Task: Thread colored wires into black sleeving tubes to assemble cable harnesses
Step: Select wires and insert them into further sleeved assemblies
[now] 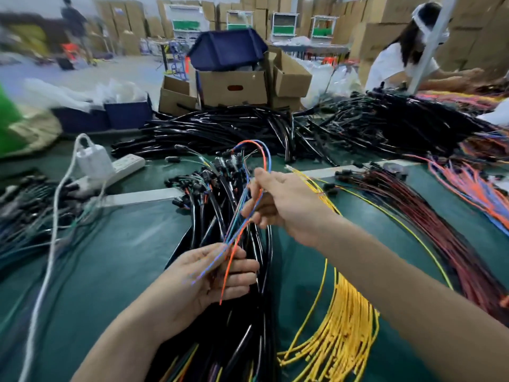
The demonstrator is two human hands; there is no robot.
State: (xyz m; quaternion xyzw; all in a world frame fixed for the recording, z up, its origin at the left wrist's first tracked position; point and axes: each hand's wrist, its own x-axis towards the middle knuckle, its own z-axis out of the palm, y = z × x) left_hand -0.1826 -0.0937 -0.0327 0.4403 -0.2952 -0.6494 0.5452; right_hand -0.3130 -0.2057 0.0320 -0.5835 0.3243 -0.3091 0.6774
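Power strip [121,168]: white plastic, flat on dark green table cover [124,257] at far left; no part in the job.
Left hand [203,274]: palm up, fingers curled loosely round the loose ends of thin orange, blue and green wires [239,233]; black tube in the palm or not, cannot tell.
Wire position: lifted off the table, running from left palm up to the other hand, then arching high beyond it.
Handling: very light, soft and springy; ends likely to splay apart; smooth insulation probably slippery. Best taken close to the tips, all ends level, before entering a tube.
Black sleeved harnesses [248,326]: long heap directly under both hands.
Glossy black sleeving tubes [220,128]: large pile further back, well apart from both hands.
Right hand [283,205]: thumb and forefinger pinching the same wires higher up, other fingers curled in.
Yellow wires [344,312]: spread fan beside the right forearm, untouched.
Dark red wires [429,216]: further right, also untouched.
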